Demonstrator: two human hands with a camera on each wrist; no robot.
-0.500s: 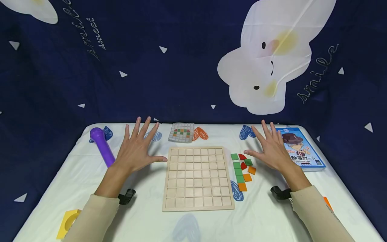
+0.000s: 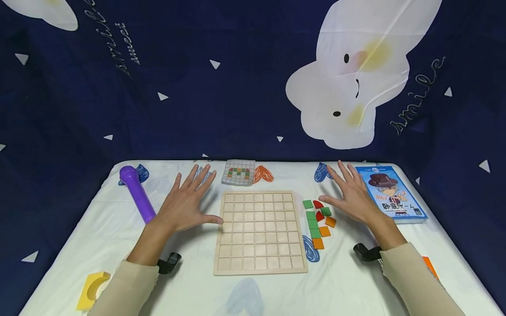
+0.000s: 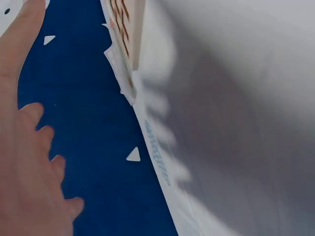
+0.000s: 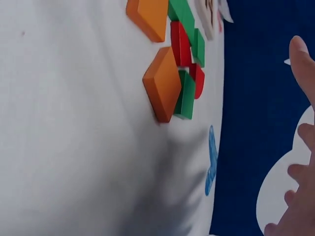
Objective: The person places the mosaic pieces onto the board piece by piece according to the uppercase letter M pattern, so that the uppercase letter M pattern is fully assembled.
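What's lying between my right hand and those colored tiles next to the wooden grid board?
Nothing visible. The right hand hovers open just right of the colored tiles, its thumb reaching toward the topmost ones, with only bare white cloth between them. The wooden grid board lies on the tiles' far side.

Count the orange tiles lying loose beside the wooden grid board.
3, all right of the wooden grid board: one by the right hand, one just below it, one at the column's near end. None seem hidden.
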